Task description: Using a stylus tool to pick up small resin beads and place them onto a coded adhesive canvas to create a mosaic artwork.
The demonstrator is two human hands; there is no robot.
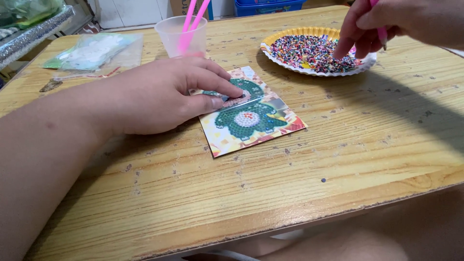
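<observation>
- Fingers [220, 87] of left hand [159, 96] pressed flat on the bead board [244, 116], thumb alongside; pinning it, not gripping anything.
- Right hand [382, 24] pinched shut round a pink tool [382, 34], one fingertip down among the beads [309, 50].
- Board lies on a card [251, 125] mid-table, a bit toward the far side; green and white beads already set on it.
- Risk: left hand slides or lifts, board shifts on the card, set beads likely pop off their pegs.
- Risk: left thumb sits on the filled rows, so a nudge could knock them loose.
- Risk: a bead could drop off the tool between plate and board and roll; one dark bead [323, 180] already lies loose near the near edge.
- Risk: right hand leaning on the rim could tip the paper plate [290, 36], far right, and spill.
- Table [290, 193]: worn pale wood, pitted and speckled, near edge chipped.
- Far side: clear cup [181, 34] with pink sticks [193, 17]; plastic bags [94, 53] at far left corner.
- Beyond: blue crate [270, 6], glittery shelf edge [34, 34] left, tiled floor.
</observation>
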